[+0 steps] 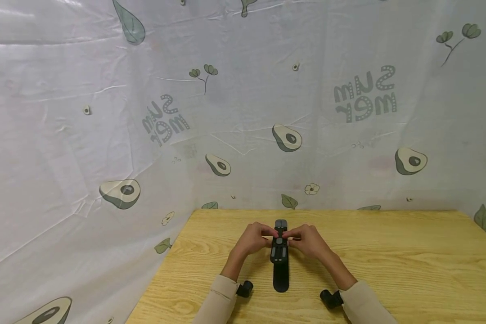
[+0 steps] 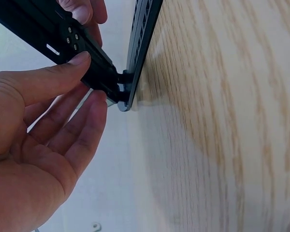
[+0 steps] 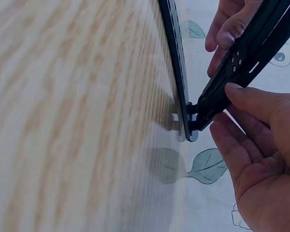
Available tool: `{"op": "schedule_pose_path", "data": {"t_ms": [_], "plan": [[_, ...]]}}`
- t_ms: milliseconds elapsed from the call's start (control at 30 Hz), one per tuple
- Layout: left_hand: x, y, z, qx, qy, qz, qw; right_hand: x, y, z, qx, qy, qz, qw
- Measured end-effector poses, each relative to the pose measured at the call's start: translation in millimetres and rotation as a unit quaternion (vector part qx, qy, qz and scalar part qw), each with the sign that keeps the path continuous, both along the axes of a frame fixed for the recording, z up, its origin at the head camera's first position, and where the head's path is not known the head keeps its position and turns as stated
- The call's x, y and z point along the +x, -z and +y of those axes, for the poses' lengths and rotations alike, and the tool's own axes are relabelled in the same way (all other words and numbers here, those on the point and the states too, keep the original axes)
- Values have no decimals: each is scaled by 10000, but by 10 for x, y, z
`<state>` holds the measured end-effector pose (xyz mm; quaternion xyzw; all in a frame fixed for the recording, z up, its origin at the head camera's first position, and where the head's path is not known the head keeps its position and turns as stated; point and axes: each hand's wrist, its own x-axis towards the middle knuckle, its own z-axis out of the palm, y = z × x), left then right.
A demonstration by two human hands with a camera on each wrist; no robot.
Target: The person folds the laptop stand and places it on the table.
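A black folding stand (image 1: 279, 252) is on the wooden table, its hinged upper part raised at an angle over a long flat base (image 1: 281, 278). On the left side, my left hand (image 1: 256, 238) pinches the upper part between thumb and fingers. My right hand (image 1: 308, 241) grips the same part from the opposite side. The left wrist view shows the left thumb (image 2: 77, 63) near several small screws, close to the hinge (image 2: 123, 82). In the right wrist view, the right thumb (image 3: 241, 94) presses the arm's edge, with the fingers underneath.
The light wood table (image 1: 389, 261) extends to both sides of the stand. Behind and to the left hangs a pale sheet (image 1: 243, 103) printed with avocados, leaves and lettering. Black wrist devices sit at the left cuff (image 1: 245, 289) and the right cuff (image 1: 332, 299).
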<state>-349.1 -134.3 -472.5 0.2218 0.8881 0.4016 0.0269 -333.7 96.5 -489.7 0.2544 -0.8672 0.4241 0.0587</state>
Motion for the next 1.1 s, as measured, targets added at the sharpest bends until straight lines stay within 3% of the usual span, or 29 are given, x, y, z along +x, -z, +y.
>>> {"op": "schedule_pose_path", "data": {"t_ms": [300, 1100], "plan": [[-15, 26, -28, -70, 23, 37, 10000, -35, 23, -24, -41, -120, 56, 9999], [-71, 59, -1, -266, 252, 6, 9993, -24, 48, -13, 318, 277, 40, 9991]]}}
